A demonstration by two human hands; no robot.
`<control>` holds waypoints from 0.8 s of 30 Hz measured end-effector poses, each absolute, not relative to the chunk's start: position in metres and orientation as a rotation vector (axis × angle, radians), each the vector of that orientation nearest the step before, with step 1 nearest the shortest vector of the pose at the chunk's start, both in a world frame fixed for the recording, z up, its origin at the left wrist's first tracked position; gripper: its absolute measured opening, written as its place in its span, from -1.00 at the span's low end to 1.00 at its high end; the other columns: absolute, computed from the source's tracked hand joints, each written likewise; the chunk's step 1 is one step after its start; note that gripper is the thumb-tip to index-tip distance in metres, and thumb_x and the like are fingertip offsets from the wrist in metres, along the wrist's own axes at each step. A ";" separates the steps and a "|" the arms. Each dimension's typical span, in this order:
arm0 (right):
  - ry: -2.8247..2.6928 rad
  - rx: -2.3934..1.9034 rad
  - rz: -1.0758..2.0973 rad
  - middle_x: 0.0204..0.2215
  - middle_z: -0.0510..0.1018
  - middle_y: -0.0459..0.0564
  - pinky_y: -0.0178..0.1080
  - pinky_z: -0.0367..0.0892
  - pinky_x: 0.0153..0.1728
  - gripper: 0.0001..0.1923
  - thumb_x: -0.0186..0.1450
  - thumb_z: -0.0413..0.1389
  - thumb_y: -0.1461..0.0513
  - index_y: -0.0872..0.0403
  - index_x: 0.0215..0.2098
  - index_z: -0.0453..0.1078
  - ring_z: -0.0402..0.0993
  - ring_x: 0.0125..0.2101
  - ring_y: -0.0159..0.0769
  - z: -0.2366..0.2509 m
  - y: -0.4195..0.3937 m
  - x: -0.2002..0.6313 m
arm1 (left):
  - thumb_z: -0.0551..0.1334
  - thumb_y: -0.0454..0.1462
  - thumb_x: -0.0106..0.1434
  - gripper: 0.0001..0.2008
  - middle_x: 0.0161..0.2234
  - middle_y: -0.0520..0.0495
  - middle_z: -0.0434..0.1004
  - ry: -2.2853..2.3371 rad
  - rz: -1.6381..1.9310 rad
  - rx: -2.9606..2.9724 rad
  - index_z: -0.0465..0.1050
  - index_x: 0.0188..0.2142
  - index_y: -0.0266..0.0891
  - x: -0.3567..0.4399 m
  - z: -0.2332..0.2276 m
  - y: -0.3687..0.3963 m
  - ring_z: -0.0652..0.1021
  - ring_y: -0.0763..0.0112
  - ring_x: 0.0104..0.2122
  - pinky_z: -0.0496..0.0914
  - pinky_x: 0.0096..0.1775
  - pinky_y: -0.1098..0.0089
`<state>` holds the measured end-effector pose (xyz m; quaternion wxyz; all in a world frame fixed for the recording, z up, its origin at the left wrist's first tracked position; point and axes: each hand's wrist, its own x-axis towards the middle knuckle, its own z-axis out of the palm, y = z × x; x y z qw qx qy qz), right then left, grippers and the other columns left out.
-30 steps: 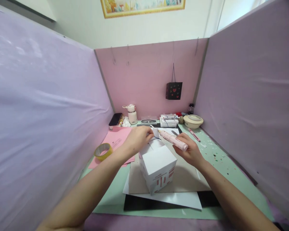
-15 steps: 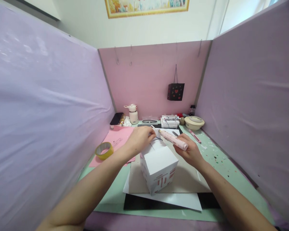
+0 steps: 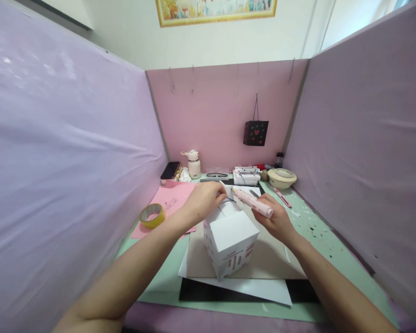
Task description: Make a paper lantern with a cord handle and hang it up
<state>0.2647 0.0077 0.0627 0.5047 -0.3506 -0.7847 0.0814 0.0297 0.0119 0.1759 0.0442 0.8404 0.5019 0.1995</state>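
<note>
Little has moved since the earlier frames: both hands and the box have kept their places, and only the camera has drifted a touch, so everything sits slightly further right in the picture.

From the head camera, the white paper box (image 3: 230, 243) stands on a beige sheet of card (image 3: 273, 259) near the middle of the green mat (image 3: 333, 259). It has small red marks on its near sides. Under the card lie a white sheet (image 3: 263, 289) and a black sheet (image 3: 201, 292).

At the far top edge of the box, the left hand (image 3: 204, 200) has its fingers pressed together, pinching a small white paper flap (image 3: 225, 189). The right hand (image 3: 277, 221) is closed around a pink pen-like tool (image 3: 253, 202), which lies slanted with its tip pointing left, just beside the flap and the left fingertips. Whether the tip touches the paper cannot be told.

Left of the box, a roll of yellow tape (image 3: 151, 215) rests at the edge of a pink sheet (image 3: 171, 199). Along the pink back wall stand a small white bottle (image 3: 194, 164), a black case (image 3: 169, 170), a white box of supplies (image 3: 245, 176) and a cream bowl (image 3: 281, 177). A black paper bag with red hearts (image 3: 255, 132) hangs on the wall above them. Paper scraps dot the mat to the right.
</note>
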 end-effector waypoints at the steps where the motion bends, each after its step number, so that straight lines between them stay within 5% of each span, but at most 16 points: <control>1: -1.896 -0.850 0.196 -0.37 0.36 -0.06 -0.22 0.24 -0.34 -0.91 0.35 0.06 0.27 0.02 -0.33 0.36 0.34 -0.36 -0.27 0.063 0.008 0.265 | 0.18 -0.35 0.23 -0.84 -0.28 -0.02 0.65 1.532 0.609 2.570 0.56 -0.37 -0.19 0.030 0.176 0.012 0.58 0.27 -0.26 0.36 -0.21 0.36; 20: -1.982 -1.222 0.173 -0.41 0.39 -0.07 -0.23 0.25 -0.32 -0.84 0.35 0.02 0.20 0.01 -0.41 0.30 0.37 -0.37 -0.25 0.082 -0.005 0.279 | 0.20 -0.36 0.24 -0.86 -0.29 -0.01 0.65 1.479 0.630 2.626 0.55 -0.37 -0.19 0.029 0.175 0.011 0.58 0.30 -0.28 0.36 -0.22 0.38; 24: -1.921 -1.412 0.100 -0.27 0.53 0.01 -0.21 0.28 -0.31 -0.84 0.36 0.00 0.13 -0.02 -0.18 0.37 0.46 -0.27 -0.15 0.070 -0.015 0.304 | 0.21 -0.37 0.24 -0.86 -0.29 0.00 0.65 1.478 0.636 2.612 0.55 -0.37 -0.19 0.029 0.177 0.008 0.58 0.31 -0.29 0.36 -0.23 0.39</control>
